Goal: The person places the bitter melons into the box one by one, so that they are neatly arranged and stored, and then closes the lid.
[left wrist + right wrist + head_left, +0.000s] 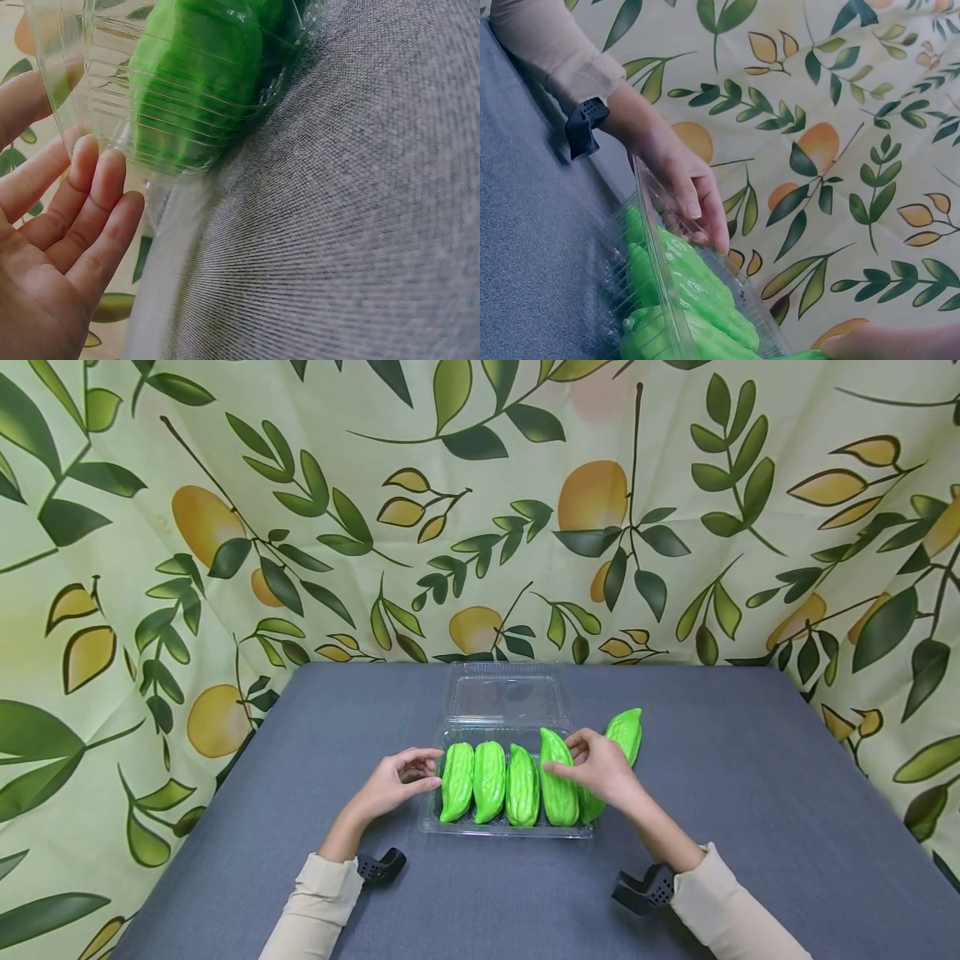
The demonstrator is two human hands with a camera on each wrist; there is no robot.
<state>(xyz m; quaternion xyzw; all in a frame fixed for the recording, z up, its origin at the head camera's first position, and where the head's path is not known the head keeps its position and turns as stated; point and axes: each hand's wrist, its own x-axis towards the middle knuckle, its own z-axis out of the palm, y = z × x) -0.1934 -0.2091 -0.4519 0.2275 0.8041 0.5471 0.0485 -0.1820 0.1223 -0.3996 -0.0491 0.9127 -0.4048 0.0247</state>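
A clear plastic clamshell container [502, 832] lies open on the grey table, its lid [502, 693] folded back. Several green bitter gourds [489, 781] lie side by side in it. My left hand [429, 768] holds the container's left rim, thumb and fingers curled round the wall beside the leftmost gourd [456, 781]. My right hand [564, 756] pinches the fourth gourd [558, 793], whose tip stands raised. A fifth gourd [626, 731] leans over the right rim, partly hidden under that hand. The left wrist view shows my fingers [97, 180] against the ribbed wall [97, 90] with a gourd [195, 82] behind it.
The grey table [750, 793] extends on all sides of the container. A leaf-and-fruit patterned cloth [480, 527] backs the table and hangs along both sides. Black wrist camera mounts [382, 866] sit near the table's front.
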